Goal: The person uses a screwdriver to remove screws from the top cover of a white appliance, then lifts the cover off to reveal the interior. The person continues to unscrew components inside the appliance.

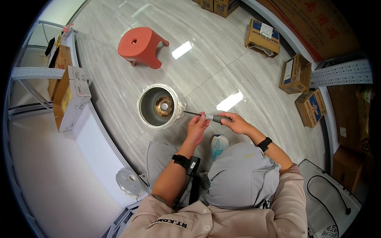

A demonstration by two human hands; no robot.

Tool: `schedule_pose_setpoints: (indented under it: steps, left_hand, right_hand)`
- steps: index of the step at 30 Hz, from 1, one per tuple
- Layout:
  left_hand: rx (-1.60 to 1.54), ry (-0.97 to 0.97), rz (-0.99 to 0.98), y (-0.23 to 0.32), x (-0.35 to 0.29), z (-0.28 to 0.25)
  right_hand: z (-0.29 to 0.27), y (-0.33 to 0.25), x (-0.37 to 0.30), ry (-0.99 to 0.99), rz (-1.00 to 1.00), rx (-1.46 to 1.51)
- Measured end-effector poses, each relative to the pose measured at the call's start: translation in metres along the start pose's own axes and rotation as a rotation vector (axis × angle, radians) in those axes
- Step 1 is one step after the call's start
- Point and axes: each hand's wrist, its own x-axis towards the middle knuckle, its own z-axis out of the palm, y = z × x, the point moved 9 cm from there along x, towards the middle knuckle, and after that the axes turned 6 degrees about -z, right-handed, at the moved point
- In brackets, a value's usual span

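A screwdriver point(217, 118) with a grey handle and a thin dark shaft lies level between my hands, its tip pointing left toward a rice cooker body. My right hand point(237, 123) is closed around the handle. The fingers of my left hand point(197, 129) pinch at the shaft near the handle; whether they also hold something small is too fine to see. The rice cooker body point(142, 115) stands on the floor just beyond my left hand, white and without a lid. Inside it a brown-stained heating plate point(164, 106) with a round metal centre shows. The screwdriver tip is close to its right rim.
A red plastic stool point(139, 45) stands farther off. Cardboard boxes point(262, 37) sit along the right shelving. At left, a white shelf point(47, 174) bears an opened carton point(75, 99) and a round grey lid point(129, 181). A panel with a black cord point(317, 178) lies at lower right.
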Motion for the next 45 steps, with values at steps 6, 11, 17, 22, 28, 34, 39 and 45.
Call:
schedule_pose_setpoints:
  steps: [6, 11, 17, 22, 28, 34, 39, 45]
  left_hand:
    - [0.009, -0.017, 0.027, 0.003, 0.002, -0.001]
    - [0.017, -0.019, 0.029, 0.003, 0.002, -0.002]
    - [0.000, -0.013, 0.033, 0.003, 0.000, -0.001]
    - [0.036, 0.006, 0.028, 0.004, 0.001, -0.004]
    - [0.020, -0.004, 0.027, 0.007, -0.001, -0.002]
    - [0.048, 0.004, -0.027, 0.006, -0.004, 0.003]
    - [0.052, 0.022, -0.001, 0.002, -0.001, 0.007]
    - [0.031, 0.023, 0.043, 0.001, 0.004, 0.010]
  right_hand:
    - [0.003, -0.003, 0.001, -0.020, 0.050, 0.094]
    - [0.000, -0.001, 0.003, 0.022, -0.014, 0.051]
    - [0.001, -0.002, 0.004, 0.023, -0.011, 0.040]
    - [0.007, 0.006, 0.002, -0.050, 0.184, 0.276]
    - [0.002, -0.002, 0.006, 0.012, 0.010, 0.107]
    - [-0.002, -0.007, 0.002, 0.053, 0.008, -0.003]
    - [-0.003, -0.025, -0.001, 0.158, -0.175, -0.076]
    - [0.000, -0.028, 0.000, 0.223, -0.238, -0.121]
